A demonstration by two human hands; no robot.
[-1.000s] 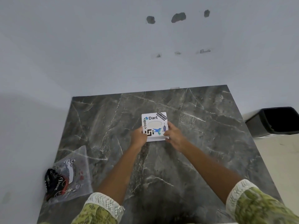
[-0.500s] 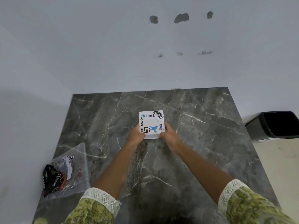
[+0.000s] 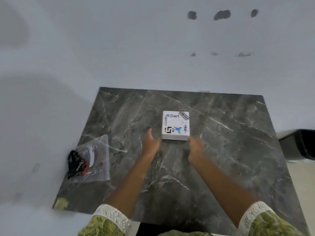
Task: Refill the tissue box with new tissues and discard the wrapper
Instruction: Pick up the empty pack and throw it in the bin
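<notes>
We judge the task to be in its closing stage. On the dark marbled counter (image 3: 230,150) the tissue box (image 3: 175,125) sits flat near the middle with its lid on, and no loose tissues lie anywhere in view, so we take the refill as done; the contents themselves are hidden. What remains, by our reading, is the wrapper (image 3: 90,160): it lies at the counter's left edge, well apart from the box, and is not yet discarded. A dark bin (image 3: 301,143) stands off the counter's right side and looks the likely destination.

The left hand (image 3: 150,143) rests just beside the box's near left corner, its grip released and fingers spread. The right hand (image 3: 196,147) sits at the near right corner, blurred; its grip also appears released and holds nothing.

The box is white, square and low, with stickers covering its lid and a faint oval opening at centre. The wrapper is crumpled clear film with dark and red print
</notes>
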